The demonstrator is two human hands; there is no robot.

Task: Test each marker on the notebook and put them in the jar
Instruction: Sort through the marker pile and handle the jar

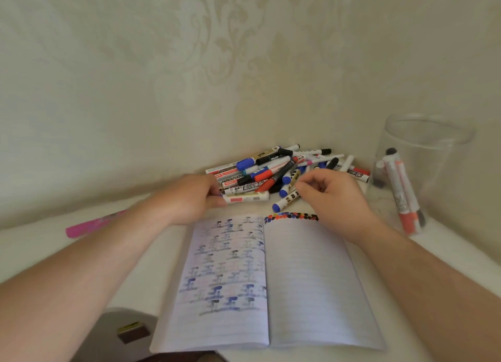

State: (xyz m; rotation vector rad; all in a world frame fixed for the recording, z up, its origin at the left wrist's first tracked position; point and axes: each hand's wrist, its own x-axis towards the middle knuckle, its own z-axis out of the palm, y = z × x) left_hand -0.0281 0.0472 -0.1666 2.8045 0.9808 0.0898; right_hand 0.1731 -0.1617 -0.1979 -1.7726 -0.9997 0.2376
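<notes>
While the left hand [195, 199] pinches a white marker [246, 197] lying crosswise at the pile's [282, 169] near edge, the right hand [330, 196], fingers loosely curled and empty, hovers just right of it, nearer the jar [423, 155].

A cream wall [162, 63] with a faint raised damask pattern runs behind a white counter [40, 253], bending into a corner at the right. Soft, even light falls across both.
</notes>
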